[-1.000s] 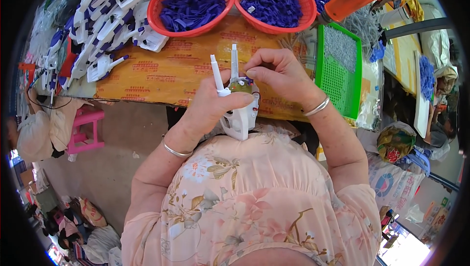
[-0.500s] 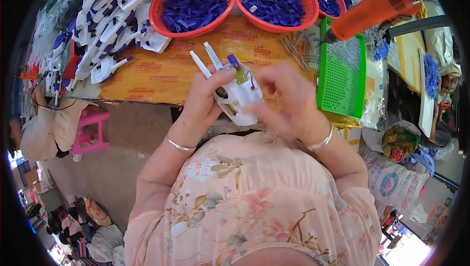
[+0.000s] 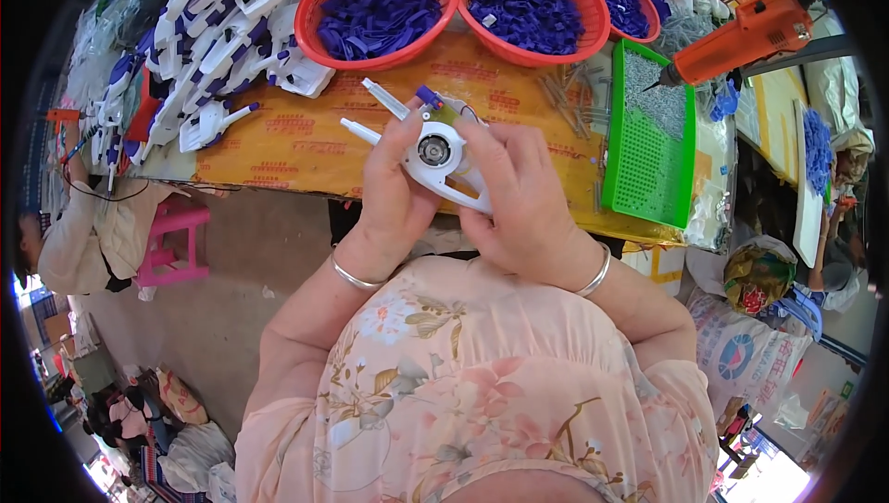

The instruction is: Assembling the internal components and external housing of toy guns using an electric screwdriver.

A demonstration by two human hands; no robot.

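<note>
Between both hands I hold a white plastic housing (image 3: 446, 186) with a round dark-centred part, two white prongs at its upper left and a small purple piece on top. My left hand (image 3: 394, 179) is closed round its left side, the thumb near the base of the prongs. On the other side my right hand (image 3: 526, 188) grips it, thumb and fingers pressed to the white shell. A bit of thin wiring shows near the purple piece. My palms hide part of the housing's lower end.
Red baskets of purple parts (image 3: 375, 56) (image 3: 534, 56) stand at the table's back. A pile of white-and-purple assemblies (image 3: 218, 49) lies left. An orange power screwdriver (image 3: 741, 40) hangs over a green tray of screws (image 3: 648, 165) at right. Loose metal rods (image 3: 567, 100) lie beside the tray.
The housing has turned so its round part faces up. My right hand, blurred and partly off it before, now grips its right side. The screwdriver appears farther right.
</note>
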